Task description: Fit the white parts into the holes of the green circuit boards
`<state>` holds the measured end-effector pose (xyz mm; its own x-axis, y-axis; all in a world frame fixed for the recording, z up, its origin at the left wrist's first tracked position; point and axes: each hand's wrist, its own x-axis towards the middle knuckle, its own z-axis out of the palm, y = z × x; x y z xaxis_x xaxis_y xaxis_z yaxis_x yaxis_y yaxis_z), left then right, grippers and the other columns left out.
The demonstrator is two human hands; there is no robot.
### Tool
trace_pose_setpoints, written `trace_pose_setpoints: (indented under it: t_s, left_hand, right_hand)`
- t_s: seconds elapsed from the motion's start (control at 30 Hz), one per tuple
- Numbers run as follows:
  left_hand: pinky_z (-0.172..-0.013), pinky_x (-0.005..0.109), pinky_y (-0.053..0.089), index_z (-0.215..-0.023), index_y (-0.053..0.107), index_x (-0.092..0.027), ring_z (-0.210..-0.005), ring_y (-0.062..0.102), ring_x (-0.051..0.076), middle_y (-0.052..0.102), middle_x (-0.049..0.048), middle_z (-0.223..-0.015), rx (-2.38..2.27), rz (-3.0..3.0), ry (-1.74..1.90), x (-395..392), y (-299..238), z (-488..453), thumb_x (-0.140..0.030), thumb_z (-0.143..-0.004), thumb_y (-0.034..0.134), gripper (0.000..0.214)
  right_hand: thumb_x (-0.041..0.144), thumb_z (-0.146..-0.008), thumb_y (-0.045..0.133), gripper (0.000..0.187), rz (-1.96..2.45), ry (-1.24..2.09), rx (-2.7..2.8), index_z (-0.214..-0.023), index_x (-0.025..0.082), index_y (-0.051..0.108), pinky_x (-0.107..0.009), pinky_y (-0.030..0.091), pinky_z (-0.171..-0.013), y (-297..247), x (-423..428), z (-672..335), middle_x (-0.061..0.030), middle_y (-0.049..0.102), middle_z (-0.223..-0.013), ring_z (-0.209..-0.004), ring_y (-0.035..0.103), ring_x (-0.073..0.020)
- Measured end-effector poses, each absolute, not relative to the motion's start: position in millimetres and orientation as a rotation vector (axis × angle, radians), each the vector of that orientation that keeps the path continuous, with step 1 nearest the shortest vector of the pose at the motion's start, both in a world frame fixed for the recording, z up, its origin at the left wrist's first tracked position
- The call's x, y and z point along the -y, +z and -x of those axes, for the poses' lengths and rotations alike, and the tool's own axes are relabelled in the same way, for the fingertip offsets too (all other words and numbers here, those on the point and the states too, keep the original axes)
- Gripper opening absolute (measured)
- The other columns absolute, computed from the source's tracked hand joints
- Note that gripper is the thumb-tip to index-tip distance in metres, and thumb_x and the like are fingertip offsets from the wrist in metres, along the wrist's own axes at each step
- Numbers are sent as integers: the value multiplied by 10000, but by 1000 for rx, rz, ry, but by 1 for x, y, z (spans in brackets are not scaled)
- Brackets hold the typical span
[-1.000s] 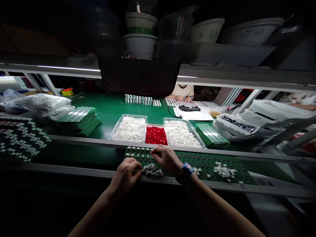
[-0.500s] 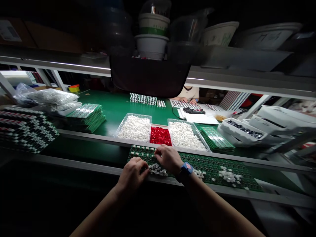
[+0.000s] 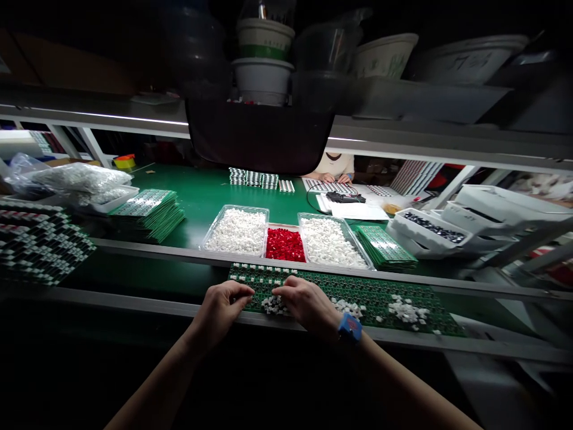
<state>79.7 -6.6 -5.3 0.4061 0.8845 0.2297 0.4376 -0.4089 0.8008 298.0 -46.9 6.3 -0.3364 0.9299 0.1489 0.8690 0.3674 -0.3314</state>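
A long green circuit board panel [image 3: 376, 292] lies along the near rail, with rows of small white connectors [image 3: 255, 280] standing on its left end. My left hand [image 3: 219, 307] is over the panel's near left edge, thumb and forefinger pinched together; whatever is between them is too small to name. Just right of it, my right hand [image 3: 311, 303] reaches over a loose pile of white connectors [image 3: 273, 306], its fingers closed and bent down toward the board. Its fingertips partly hide the pile, so I cannot make out what they hold. A blue band is on the right wrist.
Beyond the rail stand two clear trays of white parts [image 3: 237, 230] [image 3: 331, 242], with a tray of red parts [image 3: 285, 243] between. Board stacks [image 3: 150, 212] [image 3: 385, 246] flank them. More loose connectors [image 3: 408, 310] lie on the panel. A co-worker's hands [image 3: 335, 178] are across the table.
My right hand has come down from the connector rows to the loose pile, uncovering white connectors in the back row. My left hand's fingers have straightened into a pinch above the board.
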Motion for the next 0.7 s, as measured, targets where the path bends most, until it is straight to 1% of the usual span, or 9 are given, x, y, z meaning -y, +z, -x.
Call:
trace_pose_setpoints:
  t_s: [0.13,0.23,0.3,0.47,0.53,0.7]
  left_hand:
    - [-697,262,529,-802,721,-178,-734,693,197,750,33,-785,-1183,-2028,845,-6,-1,-80,-282,-762,624,147]
    - [-658,256,509,-788,695,-179,-682,667,179,722,22,-740,-1238,-2165,831,-16,3,-82,-272,-782,601,132]
    - [-687,269,497,-793,684,-181,-718,652,181,703,29,-776,-1240,-2297,844,-22,4,-84,-236,-801,567,130]
    - [-796,319,481,-819,673,-183,-851,621,211,669,52,-848,-1219,-2479,822,-30,-1,-85,-179,-831,528,145]
    - [-816,326,476,-824,667,-181,-864,612,214,661,54,-850,-1215,-2508,806,-32,-3,-87,-173,-840,528,139]
    - [-820,333,473,-809,658,-165,-862,600,222,651,66,-841,-1226,-2582,742,-32,-3,-92,-123,-839,536,132]
  right_hand:
    - [172,-841,557,172,1566,369,2254,-901,195,716,-206,406,-660,6,46,-299,-37,618,-852,-715,566,-117]
    - [111,-776,592,112,1559,444,2195,-831,160,677,-216,412,-698,7,41,-299,-33,628,-829,-739,568,-128]
    - [83,-739,595,101,1522,461,2157,-792,151,647,-214,409,-689,5,40,-298,-27,623,-795,-725,558,-128]
    - [55,-664,589,117,1430,473,2010,-725,153,601,-191,385,-585,2,45,-299,5,603,-690,-610,519,-104]
    - [52,-663,571,135,1420,494,1968,-737,155,619,-186,389,-572,3,48,-301,10,616,-671,-585,527,-99]
    - [72,-701,540,218,1404,495,1926,-823,169,692,-200,445,-670,6,52,-309,-21,691,-776,-680,611,-123]
